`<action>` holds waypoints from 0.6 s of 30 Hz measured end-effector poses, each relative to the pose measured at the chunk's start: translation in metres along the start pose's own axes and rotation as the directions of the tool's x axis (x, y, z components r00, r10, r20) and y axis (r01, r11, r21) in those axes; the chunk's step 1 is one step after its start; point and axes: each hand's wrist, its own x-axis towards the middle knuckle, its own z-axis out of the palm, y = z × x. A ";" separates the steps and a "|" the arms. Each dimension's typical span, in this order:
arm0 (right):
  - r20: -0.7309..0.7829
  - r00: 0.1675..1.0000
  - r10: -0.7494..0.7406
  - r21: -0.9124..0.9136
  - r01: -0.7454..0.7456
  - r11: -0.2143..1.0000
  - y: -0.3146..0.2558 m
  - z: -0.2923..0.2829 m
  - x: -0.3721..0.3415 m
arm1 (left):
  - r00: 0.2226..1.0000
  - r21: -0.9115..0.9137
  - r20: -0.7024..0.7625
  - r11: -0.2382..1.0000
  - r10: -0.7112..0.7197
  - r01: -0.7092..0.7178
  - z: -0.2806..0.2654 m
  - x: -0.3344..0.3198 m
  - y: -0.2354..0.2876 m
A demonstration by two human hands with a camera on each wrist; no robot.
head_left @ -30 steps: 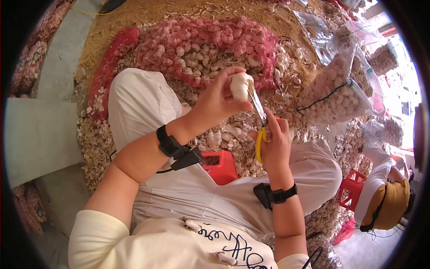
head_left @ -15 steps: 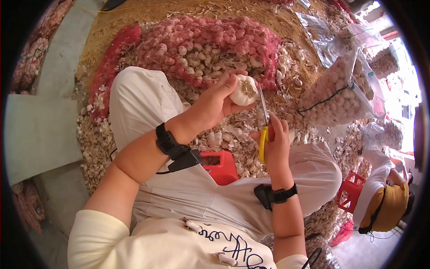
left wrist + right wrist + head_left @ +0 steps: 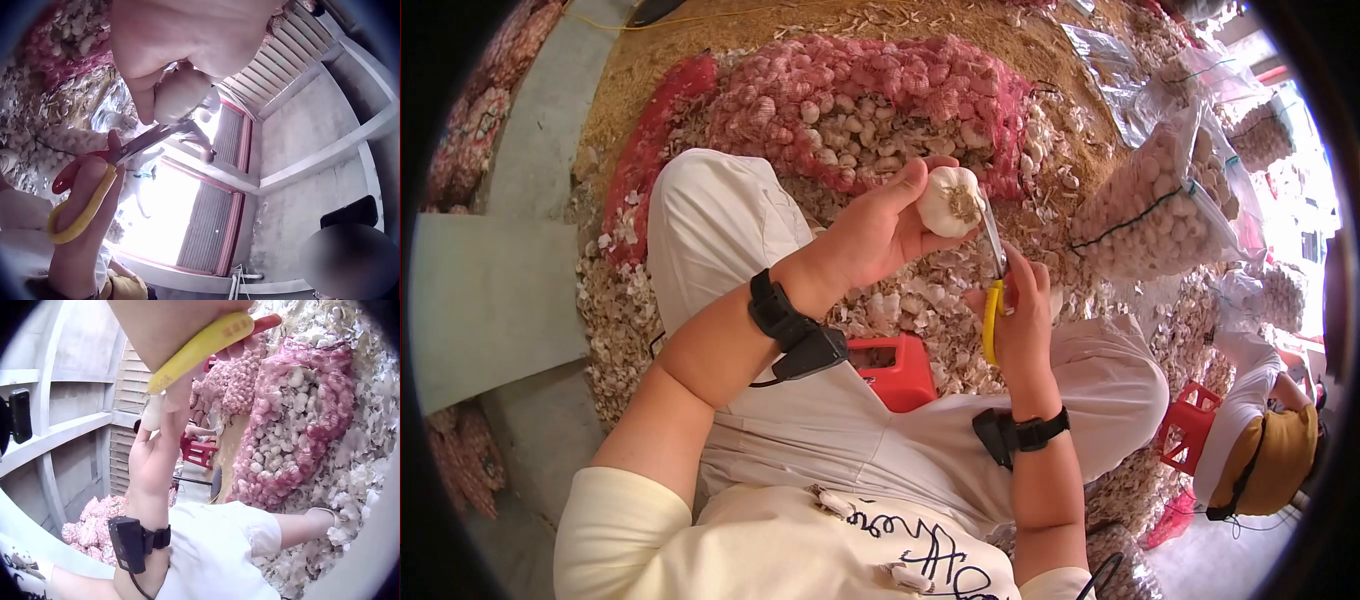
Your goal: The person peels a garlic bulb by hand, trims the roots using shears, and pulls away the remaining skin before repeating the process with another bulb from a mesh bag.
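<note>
My left hand (image 3: 875, 230) grips a white garlic bulb (image 3: 946, 203), its brownish root end turned toward the right hand. In my right hand (image 3: 1028, 325) is a pair of scissors (image 3: 993, 322) with yellow and red handles. Their blades point up at the bulb and reach its root side. Seen from the left wrist, the blades (image 3: 142, 142) lie close together, tips right by the bulb (image 3: 178, 97). The right wrist view shows the yellow handle (image 3: 206, 351) across the right hand, with the left hand beyond.
Beyond my knees lies a torn-open red mesh sack (image 3: 750, 110) of garlic bulbs. A clear bag (image 3: 1140, 205) filled with garlic stands at the right. Between my legs is a red plastic stool (image 3: 905, 375). Peeled skins (image 3: 620, 340) cover the floor. Another person (image 3: 1265, 450) sits at far right.
The left hand has turned the bulb so its root end now faces the scissors. Over the last half second the scissors have moved slightly, their blades coming against the bulb's root side.
</note>
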 end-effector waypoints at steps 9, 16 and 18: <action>0.015 0.999 0.044 0.017 -0.044 0.999 0.000 -0.001 0.002 | 0.992 0.208 0.123 0.978 -0.037 0.010 -0.007 -0.002 0.006; 0.041 0.999 0.009 0.015 -0.009 1.000 -0.008 -0.005 0.002 | 0.979 0.374 0.104 0.906 0.174 -0.200 -0.005 0.001 0.006; 0.055 0.998 0.004 0.025 -0.005 1.000 -0.009 -0.005 0.001 | 0.972 0.424 0.113 0.875 0.204 -0.233 -0.007 0.002 0.005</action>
